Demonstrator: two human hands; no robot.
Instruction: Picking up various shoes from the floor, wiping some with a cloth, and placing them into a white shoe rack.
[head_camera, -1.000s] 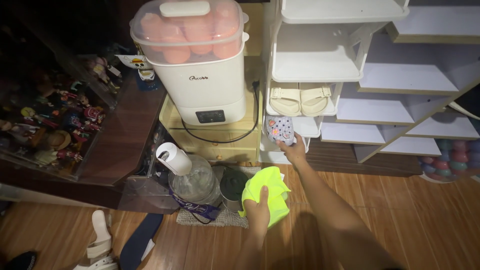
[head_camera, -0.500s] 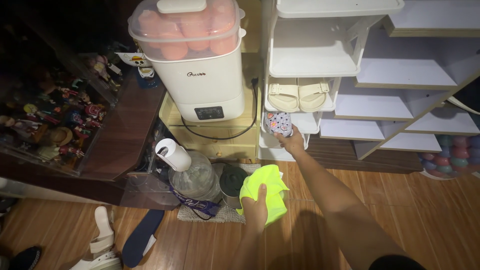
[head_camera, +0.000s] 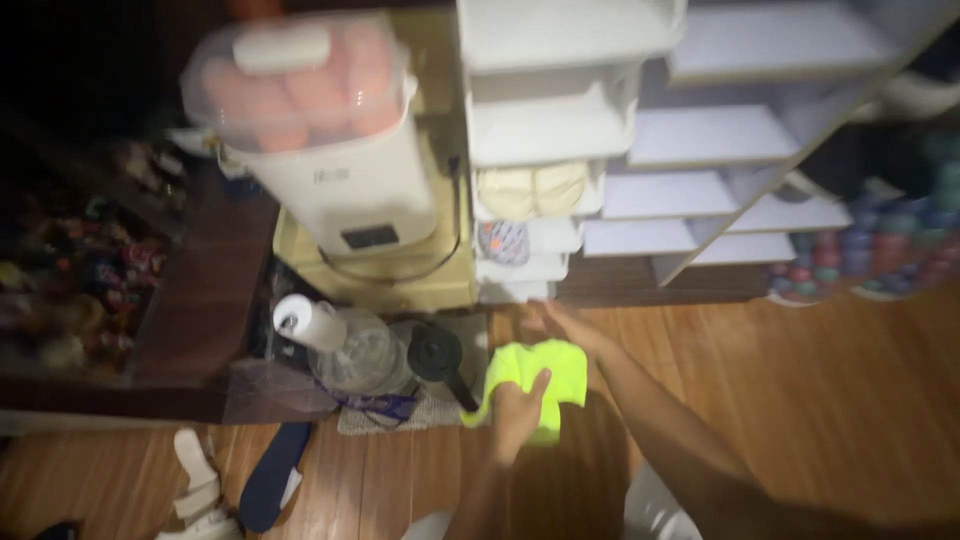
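My left hand (head_camera: 518, 418) grips a neon yellow-green cloth (head_camera: 540, 375) low in the middle of the blurred head view. My right hand (head_camera: 562, 322) hovers just above the cloth's top edge, fingers spread and holding nothing. A small patterned shoe (head_camera: 503, 240) lies on a low shelf of the white shoe rack (head_camera: 560, 130), just above my right hand. A pair of cream slippers (head_camera: 532, 190) sits on the shelf over it.
A white appliance with a clear lid over pink items (head_camera: 320, 140) stands on a yellowish box. Below are a clear water jug (head_camera: 355, 350), a white roll (head_camera: 305, 322) and a black kettle (head_camera: 440, 355). Sandals (head_camera: 265, 475) lie on the wooden floor. Colourful balls (head_camera: 860, 250) sit at right.
My right hand has let go of the patterned shoe on the low shelf and pulled back down toward the cloth. The view has swung and blurred.
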